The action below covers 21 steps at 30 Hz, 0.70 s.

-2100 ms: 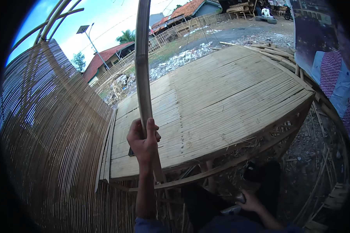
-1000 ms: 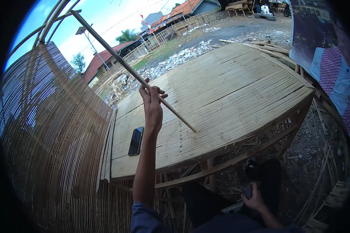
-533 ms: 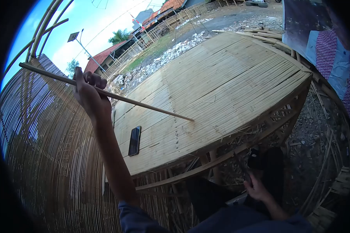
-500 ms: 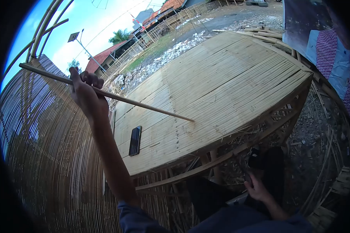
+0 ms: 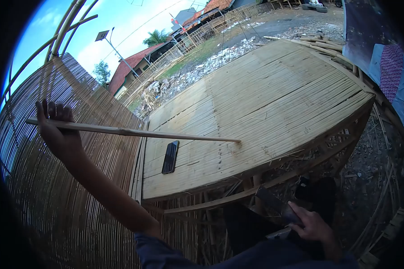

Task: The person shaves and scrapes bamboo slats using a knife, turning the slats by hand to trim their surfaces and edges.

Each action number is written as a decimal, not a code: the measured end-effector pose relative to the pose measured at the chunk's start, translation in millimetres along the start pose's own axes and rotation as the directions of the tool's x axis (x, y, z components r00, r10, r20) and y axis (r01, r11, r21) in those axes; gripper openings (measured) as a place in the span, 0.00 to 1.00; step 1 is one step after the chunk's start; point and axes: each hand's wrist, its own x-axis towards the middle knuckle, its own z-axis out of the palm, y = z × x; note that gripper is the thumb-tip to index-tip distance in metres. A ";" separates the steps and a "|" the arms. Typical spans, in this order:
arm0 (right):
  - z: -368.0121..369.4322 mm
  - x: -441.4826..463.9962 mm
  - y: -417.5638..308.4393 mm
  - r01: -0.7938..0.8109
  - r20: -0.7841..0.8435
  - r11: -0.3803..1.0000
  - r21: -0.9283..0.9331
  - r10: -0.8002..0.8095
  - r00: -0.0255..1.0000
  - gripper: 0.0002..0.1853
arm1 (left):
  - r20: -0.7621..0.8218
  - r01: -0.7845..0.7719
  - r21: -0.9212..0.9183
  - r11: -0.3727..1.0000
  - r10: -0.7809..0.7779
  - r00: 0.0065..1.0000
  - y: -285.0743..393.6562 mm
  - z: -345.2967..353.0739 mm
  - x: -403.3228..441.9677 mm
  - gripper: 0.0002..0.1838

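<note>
My left hand (image 5: pixel 58 130), raised at the far left, is wrapped round one end of a long bamboo strip (image 5: pixel 157 134). The strip's other end rests on the slatted bamboo table top (image 5: pixel 274 107), near its middle. Low in front of my legs, my right hand (image 5: pixel 312 224) is closed round the handle of a broad dark blade (image 5: pixel 274 201), which points up and left below the table's near edge. A black phone (image 5: pixel 170 157) lies on the table's left part, just below the strip.
A woven bamboo screen (image 5: pixel 76 179) stands along the left. Bamboo poles (image 5: pixel 323 45) lie beyond the table's far right corner. Cloth sheets (image 5: pixel 390 76) hang at the right. Under the near edge runs a curved bamboo rail (image 5: pixel 220 203); scraps litter the ground.
My left hand has moved left and down, swinging the bamboo strip from upright to nearly level with its far end on the table. My right hand has raised the blade a little.
</note>
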 end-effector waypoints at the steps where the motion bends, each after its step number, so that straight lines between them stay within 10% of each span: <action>1: 1.9 1.1 0.6 -0.008 -0.017 1.000 -0.007 0.008 1.000 0.39 | -0.011 -0.085 -0.013 0.996 0.085 0.996 10.7 -2.2 -3.0 0.13; 7: 23.0 11.4 7.4 -0.006 -0.134 0.990 0.142 0.026 0.991 0.38 | -0.092 -0.298 0.141 0.944 0.313 0.945 50.8 -4.4 -36.4 0.19; 10: 24.0 17.5 -2.4 0.012 -0.140 0.987 0.162 0.011 0.990 0.38 | 0.151 -0.334 -0.046 0.941 0.337 0.929 49.0 -26.2 -23.6 0.19; 13: 18.7 24.6 -11.9 0.029 -0.165 0.985 0.170 -0.001 0.986 0.37 | -0.016 -0.360 0.140 0.922 0.366 0.931 39.4 -15.8 -19.0 0.20; 14: 19.2 26.8 -10.8 0.071 -0.194 0.984 0.164 -0.039 0.980 0.37 | 0.155 -0.307 -0.023 0.951 0.307 0.939 37.0 -34.6 -6.5 0.21; 17: 14.1 33.9 -17.0 -0.015 -0.148 0.971 0.238 0.051 0.988 0.38 | -0.147 -0.283 0.235 0.930 0.322 0.935 27.1 18.5 -32.4 0.22; 21: 15.0 59.3 -28.9 -0.080 -0.082 0.935 0.345 0.115 0.990 0.37 | -0.175 -0.256 0.319 0.912 0.322 0.930 38.1 30.6 -50.8 0.24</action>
